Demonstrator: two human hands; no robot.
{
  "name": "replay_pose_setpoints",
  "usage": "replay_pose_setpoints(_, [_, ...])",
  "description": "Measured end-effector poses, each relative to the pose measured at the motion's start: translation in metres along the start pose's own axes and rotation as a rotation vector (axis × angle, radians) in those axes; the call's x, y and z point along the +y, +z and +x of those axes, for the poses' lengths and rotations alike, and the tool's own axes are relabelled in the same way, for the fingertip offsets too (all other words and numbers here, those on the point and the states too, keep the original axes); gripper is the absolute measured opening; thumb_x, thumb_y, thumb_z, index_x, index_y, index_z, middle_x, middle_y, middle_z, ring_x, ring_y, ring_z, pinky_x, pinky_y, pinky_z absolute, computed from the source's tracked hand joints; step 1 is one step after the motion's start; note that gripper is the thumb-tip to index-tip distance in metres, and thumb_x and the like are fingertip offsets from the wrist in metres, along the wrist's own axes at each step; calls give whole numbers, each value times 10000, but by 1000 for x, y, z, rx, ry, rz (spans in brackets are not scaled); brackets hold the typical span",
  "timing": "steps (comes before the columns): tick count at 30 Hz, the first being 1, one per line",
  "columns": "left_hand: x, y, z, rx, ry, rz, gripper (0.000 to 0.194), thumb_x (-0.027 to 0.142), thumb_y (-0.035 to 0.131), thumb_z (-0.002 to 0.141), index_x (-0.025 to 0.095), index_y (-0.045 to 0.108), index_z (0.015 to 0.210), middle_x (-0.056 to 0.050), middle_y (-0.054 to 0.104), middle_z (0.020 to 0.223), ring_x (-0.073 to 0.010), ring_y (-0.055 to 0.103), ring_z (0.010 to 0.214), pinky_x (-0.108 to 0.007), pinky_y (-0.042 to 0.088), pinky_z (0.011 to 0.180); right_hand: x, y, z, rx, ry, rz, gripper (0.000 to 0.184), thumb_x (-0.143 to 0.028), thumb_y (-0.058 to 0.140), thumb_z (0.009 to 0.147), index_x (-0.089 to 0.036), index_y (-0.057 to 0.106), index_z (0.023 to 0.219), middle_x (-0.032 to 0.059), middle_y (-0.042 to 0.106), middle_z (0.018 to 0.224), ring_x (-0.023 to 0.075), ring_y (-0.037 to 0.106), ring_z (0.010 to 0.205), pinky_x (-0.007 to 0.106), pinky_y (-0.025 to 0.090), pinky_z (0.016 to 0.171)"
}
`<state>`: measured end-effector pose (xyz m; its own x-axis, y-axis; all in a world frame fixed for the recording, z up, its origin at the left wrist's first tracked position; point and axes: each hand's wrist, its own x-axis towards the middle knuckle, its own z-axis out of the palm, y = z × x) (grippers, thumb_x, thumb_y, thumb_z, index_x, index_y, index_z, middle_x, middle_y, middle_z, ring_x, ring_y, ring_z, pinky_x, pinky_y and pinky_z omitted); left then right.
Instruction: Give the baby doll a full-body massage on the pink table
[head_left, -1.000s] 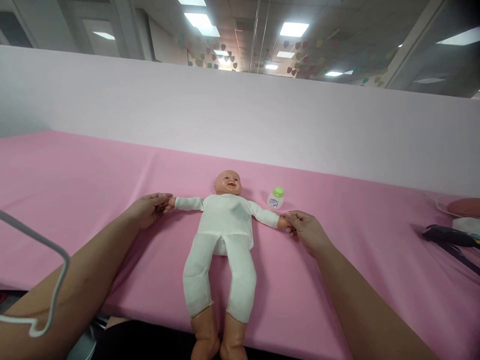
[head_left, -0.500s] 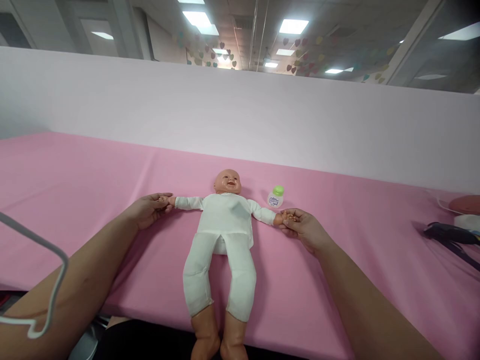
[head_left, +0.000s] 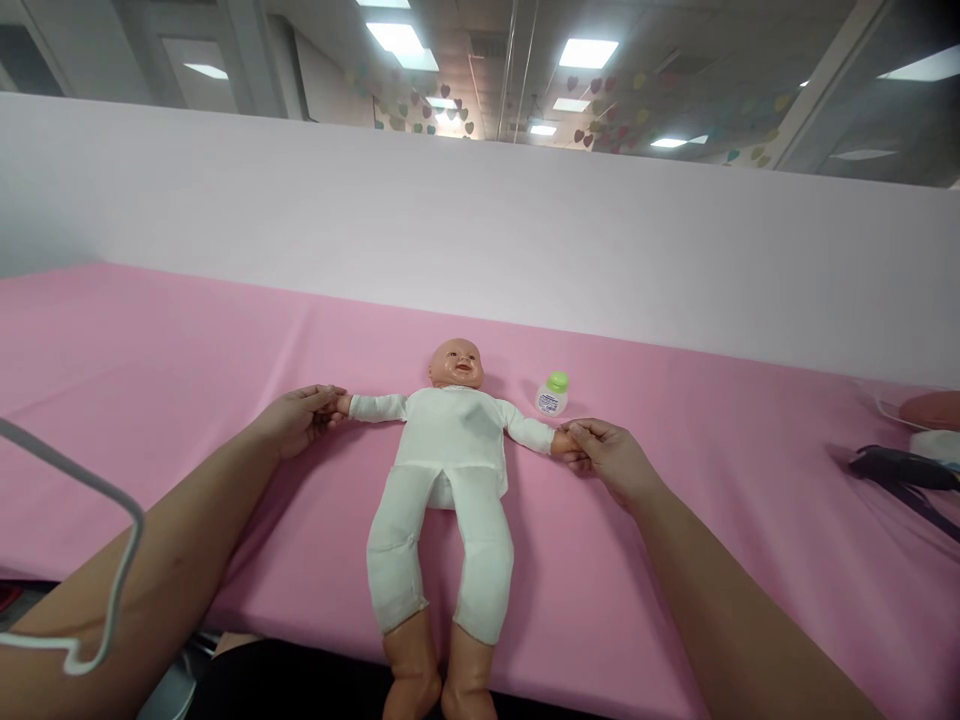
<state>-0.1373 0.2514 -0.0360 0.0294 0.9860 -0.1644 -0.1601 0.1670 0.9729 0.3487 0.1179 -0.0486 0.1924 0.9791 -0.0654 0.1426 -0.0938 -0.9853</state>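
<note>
A baby doll [head_left: 454,430] in a white cloth top and trousers lies on its back, its arms stretched out to both sides and its feet toward me. My left hand [head_left: 304,418] is closed around the doll's hand on the left of the view. On the other side, my right hand [head_left: 609,455] pinches the doll's other hand between thumb and fingers. The doll's small hands are mostly covered by my fingers. Just above my right hand stands a small clear bottle [head_left: 552,398] with a green cap, apart from the doll's arm.
Pink sheeting [head_left: 705,470] covers the table, with a white partition wall [head_left: 480,230] behind it. A black strap-like object [head_left: 904,468] lies at the far right beside a partly visible reddish item [head_left: 930,409]. A pale cable [head_left: 112,500] hangs at the lower left.
My right thumb and fingers have closed over the doll's hand, which showed more before. My left fingers have also folded over the other doll hand. The bottle stays put.
</note>
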Motion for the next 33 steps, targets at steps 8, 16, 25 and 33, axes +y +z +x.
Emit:
replay_pose_setpoints(8, [2,3,0,69,-61,-38,192,20,571,893,63,718,1010,-123,719,836,-154,700,629,-235,627,599,6,-5,4,-6,22,26,585,-620,797,788,-233,705,1218,29,708,814,190,666,681,363,560,675])
replay_pose_setpoints(16, [-2,1,-3,-17,-22,-74,364,-114,647,724,66,720,1033,-130,754,933,-158,745,704,-232,648,698,8,-9,3,-63,14,92,574,-563,873,737,-257,714,1196,69,738,1060,214,712,857,384,590,824])
replay_pose_setpoints(25, [-4,-3,-1,-37,0,-17,135,88,734,855,93,747,989,-105,738,821,-142,697,606,-226,618,614,4,-5,2,-39,12,25,469,-532,908,687,-218,742,992,24,696,825,162,632,661,339,547,665])
replay_pose_setpoints(33, [-5,-4,2,24,-13,-25,168,121,631,937,65,736,1055,-136,726,843,-167,710,608,-258,628,590,12,-6,6,38,15,1,566,-703,711,827,-207,746,1096,39,680,732,172,594,592,337,502,574])
